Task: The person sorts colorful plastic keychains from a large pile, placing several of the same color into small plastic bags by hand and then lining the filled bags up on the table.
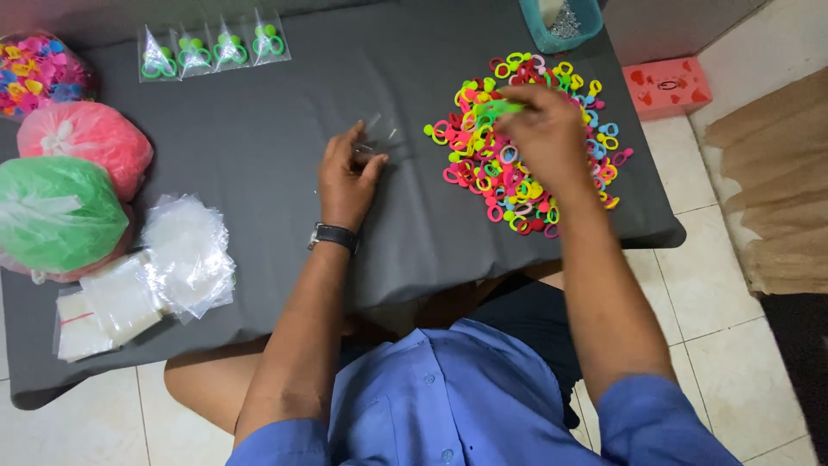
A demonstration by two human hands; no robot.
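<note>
Surface: Dark grey cloth [259, 147] covers the low table; pale floor tiles [742, 345] show to the right and below it.
View: We have one head camera, looking straight down on both hands.
Left hand: Our left hand [347, 177] rests on the cloth near the table's middle, a dark wristwatch [335, 236] on its wrist. The fingers are curled and pinch a small clear plastic bag [378, 136], which lies flat just beyond the fingertips.
Right hand: Our right hand [545, 138] hovers over the pile of plastic rings [526, 147] with fingers bent together. It grips green rings [498, 109] at the fingertips; motion blur hides how many.
Pile: Rings in pink, yellow, green and blue lie spread on the cloth at the table's right side, partly under the right hand.
Packed bags: Four small clear bags [212, 50], each holding green rings, sit in a row along the far edge, well apart from both hands.
Left edge: A bag of mixed coloured pieces [34, 71] lies at the far left corner; nearer us sit a pink bundle [84, 142] and a green bundle [56, 214], touching.
Empty bags: Stacks of clear bags [147, 276] lie just beside the green bundle.
Far edge: A teal basket [561, 24] stands beyond the pile.
Floor: A pink box [666, 86] sits right of the table.
</note>
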